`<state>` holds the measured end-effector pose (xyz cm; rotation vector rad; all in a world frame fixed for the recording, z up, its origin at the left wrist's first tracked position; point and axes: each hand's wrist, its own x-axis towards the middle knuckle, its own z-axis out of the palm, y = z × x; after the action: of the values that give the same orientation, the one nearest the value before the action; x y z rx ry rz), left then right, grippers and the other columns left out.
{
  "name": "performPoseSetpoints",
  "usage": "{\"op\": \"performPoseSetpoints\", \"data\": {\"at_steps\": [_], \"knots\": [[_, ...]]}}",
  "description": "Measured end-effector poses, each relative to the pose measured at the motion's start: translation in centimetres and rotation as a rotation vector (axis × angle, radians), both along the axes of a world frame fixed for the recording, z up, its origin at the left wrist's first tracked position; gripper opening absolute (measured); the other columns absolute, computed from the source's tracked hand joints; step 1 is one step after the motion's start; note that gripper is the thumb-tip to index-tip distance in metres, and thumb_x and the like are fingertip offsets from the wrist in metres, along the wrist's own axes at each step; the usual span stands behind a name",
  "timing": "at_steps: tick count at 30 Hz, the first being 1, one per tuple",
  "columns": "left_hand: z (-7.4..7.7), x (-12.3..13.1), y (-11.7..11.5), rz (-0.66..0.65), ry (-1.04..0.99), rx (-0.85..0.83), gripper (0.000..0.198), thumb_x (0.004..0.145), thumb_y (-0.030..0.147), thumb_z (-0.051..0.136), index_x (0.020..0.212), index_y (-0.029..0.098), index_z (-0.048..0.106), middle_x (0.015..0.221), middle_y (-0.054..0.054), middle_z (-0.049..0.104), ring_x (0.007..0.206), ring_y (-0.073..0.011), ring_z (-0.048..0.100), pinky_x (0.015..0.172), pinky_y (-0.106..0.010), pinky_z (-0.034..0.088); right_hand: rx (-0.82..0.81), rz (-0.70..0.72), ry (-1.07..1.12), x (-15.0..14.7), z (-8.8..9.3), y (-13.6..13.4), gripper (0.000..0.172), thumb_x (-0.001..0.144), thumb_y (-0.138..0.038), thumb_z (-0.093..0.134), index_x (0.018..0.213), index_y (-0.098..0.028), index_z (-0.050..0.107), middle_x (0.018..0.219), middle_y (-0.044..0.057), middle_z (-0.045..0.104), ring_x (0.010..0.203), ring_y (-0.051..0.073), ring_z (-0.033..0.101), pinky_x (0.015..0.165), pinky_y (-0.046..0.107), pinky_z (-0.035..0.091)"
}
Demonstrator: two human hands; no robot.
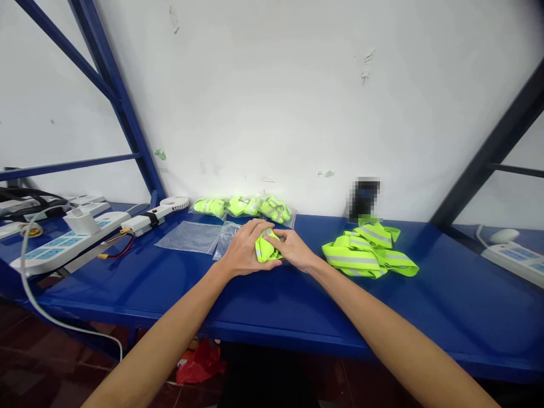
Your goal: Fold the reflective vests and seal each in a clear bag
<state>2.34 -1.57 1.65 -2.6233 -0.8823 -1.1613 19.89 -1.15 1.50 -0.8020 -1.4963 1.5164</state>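
Note:
Between my two hands, just above the blue table, is a bundled neon-yellow reflective strap [267,247] with grey stripes. My left hand [246,249] wraps round its left side, and the fingers of my right hand [294,249] press on it from the right. Beyond my left hand a clear plastic bag [189,236] lies flat, with a crumpled clear bag [226,235] beside it. Along the wall sit several bagged yellow bundles [242,206]. To the right of my hands lies a loose pile of the same reflective straps [369,252].
The blue table [297,311] meets a white wall. At left are a power strip [72,241] with a plugged charger, a white cable, and a small white fan [174,203]. A blurred dark object [363,198] stands behind the pile. Another power strip [516,258] is far right.

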Motion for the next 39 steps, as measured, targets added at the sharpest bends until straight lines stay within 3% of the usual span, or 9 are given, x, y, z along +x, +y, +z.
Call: {"op": "performPoseSetpoints", "data": {"at_steps": [4, 7, 9, 13, 23, 26, 30, 34, 39], "knots": [[0.2, -0.5, -0.1, -0.094, -0.188, -0.077, 0.053, 0.079, 0.047, 0.058, 0.123, 0.020, 0.048, 0.115, -0.012, 0.057, 0.107, -0.0274, 0.056, 0.092, -0.042, 0.045, -0.228, 0.342, 0.084, 1.5, 0.8, 0.3, 0.044, 0.081, -0.051, 0.062, 0.108, -0.016, 0.063, 0.095, 0.008, 0.069, 0.084, 0.021, 0.068, 0.075, 0.039, 0.057], [0.1, -0.7, -0.3, -0.179, -0.397, -0.176, 0.051, 0.085, 0.049, 0.047, 0.125, 0.018, 0.046, 0.115, -0.012, 0.058, 0.100, -0.0256, 0.059, 0.089, -0.042, 0.046, -0.286, 0.487, 0.150, 2.6, 1.2, 0.6, 0.046, 0.080, -0.034, 0.069, 0.121, -0.018, 0.055, 0.105, 0.009, 0.069, 0.092, 0.022, 0.069, 0.085, 0.043, 0.056], [0.1, -0.7, -0.3, -0.227, -0.493, -0.220, 0.053, 0.086, 0.050, 0.045, 0.128, 0.018, 0.044, 0.115, -0.012, 0.058, 0.098, -0.0253, 0.060, 0.089, -0.042, 0.046, -0.259, 0.455, 0.158, 2.6, 1.1, 0.7, 0.051, 0.077, -0.025, 0.072, 0.124, -0.018, 0.053, 0.103, 0.009, 0.070, 0.090, 0.021, 0.071, 0.084, 0.040, 0.057], [0.0, -0.6, -0.5, -0.264, -0.513, -0.236, 0.052, 0.086, 0.048, 0.046, 0.129, 0.018, 0.042, 0.117, -0.013, 0.057, 0.100, -0.0257, 0.059, 0.090, -0.043, 0.045, -0.217, 0.310, 0.104, 1.4, 0.9, 0.3, 0.047, 0.077, -0.030, 0.074, 0.117, -0.015, 0.053, 0.091, 0.009, 0.072, 0.080, 0.021, 0.073, 0.077, 0.037, 0.059], [-0.1, -0.1, -0.8, -0.093, -0.291, -0.128, 0.040, 0.090, 0.033, 0.037, 0.128, 0.022, 0.042, 0.127, -0.011, 0.055, 0.114, -0.0244, 0.055, 0.098, -0.043, 0.043, -0.001, -0.050, -0.098, -0.4, 0.5, -0.2, 0.024, 0.076, -0.028, 0.071, 0.095, -0.015, 0.064, 0.066, 0.003, 0.069, 0.064, 0.017, 0.069, 0.063, 0.029, 0.057], [-0.2, 0.6, -0.7, -0.079, -0.252, -0.071, 0.038, 0.088, 0.024, 0.038, 0.125, 0.022, 0.045, 0.128, -0.011, 0.054, 0.121, -0.0242, 0.050, 0.103, -0.045, 0.040, 0.297, -0.286, -0.327, -0.9, 0.0, -0.5, 0.015, 0.081, -0.023, 0.060, 0.094, -0.017, 0.065, 0.060, 0.001, 0.065, 0.055, 0.017, 0.063, 0.060, 0.029, 0.050], [0.0, 1.1, -0.5, -0.069, -0.220, -0.014, 0.039, 0.086, 0.014, 0.037, 0.121, 0.022, 0.051, 0.131, -0.009, 0.054, 0.126, -0.0225, 0.047, 0.106, -0.045, 0.038, 0.659, -0.510, -0.649, -1.3, 0.0, -1.0, 0.024, 0.087, -0.022, 0.048, 0.105, -0.017, 0.064, 0.065, 0.004, 0.066, 0.059, 0.019, 0.062, 0.064, 0.028, 0.042], [0.2, 0.7, -0.1, -0.065, -0.239, 0.012, 0.044, 0.085, 0.009, 0.032, 0.122, 0.021, 0.053, 0.126, -0.008, 0.059, 0.126, -0.0215, 0.048, 0.108, -0.047, 0.037, 0.685, -0.495, -0.636, -1.2, 0.2, -1.0, 0.028, 0.092, -0.026, 0.042, 0.111, -0.017, 0.061, 0.072, 0.006, 0.068, 0.062, 0.020, 0.062, 0.063, 0.027, 0.039], [0.3, -0.1, 0.7, -0.039, -0.137, 0.079, 0.051, 0.085, 0.004, 0.031, 0.127, 0.024, 0.054, 0.126, -0.005, 0.061, 0.129, -0.0205, 0.046, 0.110, -0.046, 0.036, 0.659, -0.372, -0.528, -1.0, 0.2, -1.5, 0.025, 0.092, -0.021, 0.039, 0.102, -0.019, 0.061, 0.076, 0.005, 0.067, 0.062, 0.018, 0.061, 0.063, 0.027, 0.040]]}}
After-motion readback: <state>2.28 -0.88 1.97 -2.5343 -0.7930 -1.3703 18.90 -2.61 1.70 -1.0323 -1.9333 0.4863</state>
